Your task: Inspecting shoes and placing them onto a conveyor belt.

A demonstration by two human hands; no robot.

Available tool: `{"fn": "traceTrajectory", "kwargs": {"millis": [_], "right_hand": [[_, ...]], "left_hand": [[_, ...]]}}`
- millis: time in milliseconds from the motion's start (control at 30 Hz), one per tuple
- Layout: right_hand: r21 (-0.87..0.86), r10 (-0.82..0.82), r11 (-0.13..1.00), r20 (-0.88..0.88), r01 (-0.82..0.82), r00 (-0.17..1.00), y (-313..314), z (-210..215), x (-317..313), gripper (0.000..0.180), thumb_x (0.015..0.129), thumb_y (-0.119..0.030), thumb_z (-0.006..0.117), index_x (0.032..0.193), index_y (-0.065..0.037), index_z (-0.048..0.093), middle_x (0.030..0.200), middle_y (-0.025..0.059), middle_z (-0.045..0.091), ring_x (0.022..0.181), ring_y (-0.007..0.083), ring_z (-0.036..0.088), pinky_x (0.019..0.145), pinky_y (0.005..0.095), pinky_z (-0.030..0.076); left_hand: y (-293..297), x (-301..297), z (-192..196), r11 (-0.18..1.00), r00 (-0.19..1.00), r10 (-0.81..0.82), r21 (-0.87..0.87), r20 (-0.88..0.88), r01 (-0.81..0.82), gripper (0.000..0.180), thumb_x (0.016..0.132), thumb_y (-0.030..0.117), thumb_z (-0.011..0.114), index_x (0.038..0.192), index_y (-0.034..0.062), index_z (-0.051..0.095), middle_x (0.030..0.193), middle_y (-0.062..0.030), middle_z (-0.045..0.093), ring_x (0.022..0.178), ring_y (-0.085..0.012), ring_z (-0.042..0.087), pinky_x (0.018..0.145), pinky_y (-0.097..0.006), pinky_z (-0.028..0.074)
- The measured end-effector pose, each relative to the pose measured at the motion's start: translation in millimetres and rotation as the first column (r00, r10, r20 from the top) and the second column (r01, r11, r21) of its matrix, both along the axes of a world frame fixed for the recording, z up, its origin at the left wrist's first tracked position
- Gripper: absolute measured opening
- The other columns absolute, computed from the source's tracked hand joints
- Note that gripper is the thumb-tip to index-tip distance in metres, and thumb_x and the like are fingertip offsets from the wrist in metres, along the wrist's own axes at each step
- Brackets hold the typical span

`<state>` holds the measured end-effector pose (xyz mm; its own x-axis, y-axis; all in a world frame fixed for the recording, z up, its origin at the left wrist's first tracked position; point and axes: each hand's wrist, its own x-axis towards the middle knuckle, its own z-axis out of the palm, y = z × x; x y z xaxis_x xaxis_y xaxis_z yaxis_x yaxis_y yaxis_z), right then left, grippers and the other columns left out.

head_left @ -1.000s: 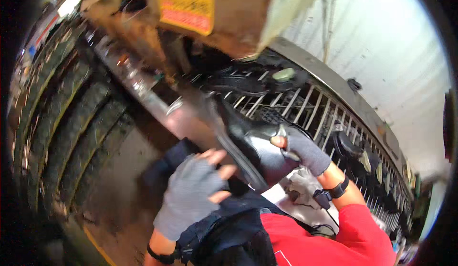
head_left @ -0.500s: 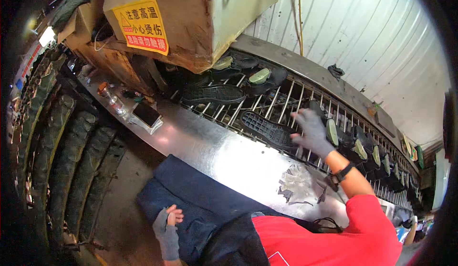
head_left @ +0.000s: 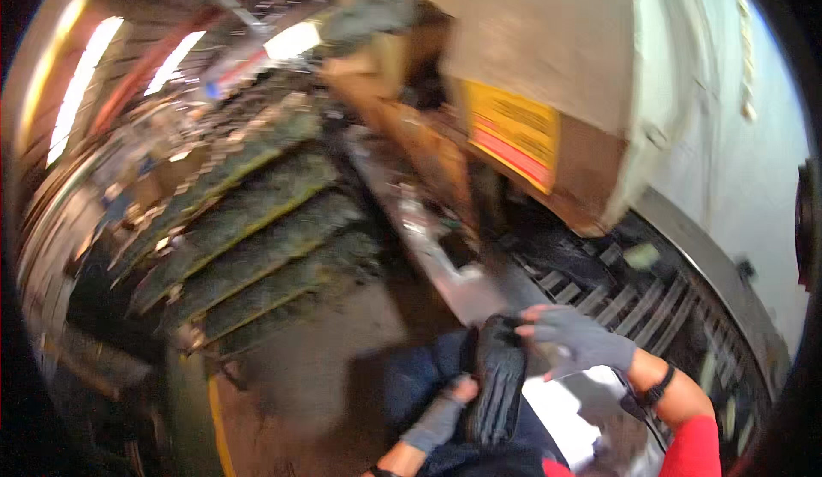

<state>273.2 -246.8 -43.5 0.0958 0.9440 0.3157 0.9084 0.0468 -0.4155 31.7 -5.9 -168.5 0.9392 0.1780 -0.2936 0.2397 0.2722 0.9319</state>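
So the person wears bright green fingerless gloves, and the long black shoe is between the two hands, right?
Not quite: the head view shows grey fingerless gloves, not bright green ones. The long black shoe is indeed between the left hand and the right hand.

Head-worn fisheye, looking down and forward, fingers (head_left: pixel 541 312) near.

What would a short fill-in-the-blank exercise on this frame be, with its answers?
A long, ridged, ____ shoe sole shows between the grey-gloved left hand and right hand.
The red fabric sleeve in view is on the person's ____ side.
The rectangular label on the boxy beige-and-brown housing is yellow above and ____ below.
Missing words: black; right; red.
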Motion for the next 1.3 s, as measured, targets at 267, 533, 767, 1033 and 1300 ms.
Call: {"fn": "traceTrajectory", "kwargs": {"millis": [267, 533, 767, 1033, 1300], "right_hand": [[-0.256, -0.745, 0.315, 0.531, 0.914, 0.405, -198, -156, 220, 0.078, 0.084, -0.016, 0.071, 0.157, -0.012, 0.045, 0.157, 0.0180, 0.049, 0.146, 0.0442, 0.042, 0.123, 0.0505, 0.029], [-0.296, -0.412, 0.567, 0.706, 0.769, 0.576, -260, -125, 126, 0.069, 0.063, -0.012, 0.078, 0.131, -0.017, 0.070, 0.155, 0.0169, 0.052, 0.146, 0.0424, 0.044, 0.120, 0.0507, 0.038], [0.591, -0.929, 0.280, -0.033, 0.757, 0.369, -224, -107, 54, 0.039, 0.099, -0.033, 0.074, 0.127, -0.006, 0.069, 0.113, 0.0135, 0.074, 0.102, 0.0284, 0.072, 0.092, 0.0422, 0.058], [-0.372, -0.160, 0.523, -0.926, 0.767, -0.341, -233, -153, 59, 0.047, 0.098, -0.048, 0.072, 0.128, -0.012, 0.069, 0.103, 0.0068, 0.076, 0.086, 0.0239, 0.074, 0.075, 0.0425, 0.063], [-0.297, -0.164, 0.658, -0.953, 0.691, -0.254, -296, -186, 30, 0.051, 0.103, -0.049, 0.059, 0.134, -0.008, 0.064, 0.125, 0.0073, 0.072, 0.114, 0.0279, 0.070, 0.099, 0.0401, 0.057]], "left_hand": [[-30, -39, -44, 0.980, 0.975, 0.197, -0.009, 0.104, -0.197, 0.041, 0.105, 0.031, 0.064, 0.139, 0.0081, 0.066, 0.134, -0.0119, 0.068, 0.122, -0.0214, 0.059, 0.110, -0.043, 0.046], [-28, -40, -58, 0.987, 0.987, 0.159, -0.004, -0.030, -0.159, 0.045, 0.107, 0.039, 0.058, 0.128, 0.0018, 0.070, 0.128, -0.0193, 0.068, 0.124, -0.0281, 0.060, 0.106, -0.042, 0.049], [-24, -39, -31, 0.976, 0.976, 0.200, -0.066, -0.087, -0.206, 0.044, 0.109, 0.030, 0.055, 0.144, 0.0043, 0.061, 0.147, -0.0156, 0.061, 0.136, -0.0264, 0.055, 0.114, -0.038, 0.045], [-19, -29, -74, 0.958, 0.947, 0.285, 0.078, -0.150, -0.276, 0.044, 0.101, 0.030, 0.068, 0.131, -0.0025, 0.065, 0.120, -0.0109, 0.074, 0.109, -0.0200, 0.066, 0.098, -0.035, 0.052], [-20, -44, -28, 0.698, 0.856, 0.476, 0.505, 0.201, -0.507, 0.056, 0.099, 0.028, 0.072, 0.145, 0.0016, 0.054, 0.130, -0.0170, 0.064, 0.107, -0.0246, 0.064, 0.094, -0.037, 0.052]]}}
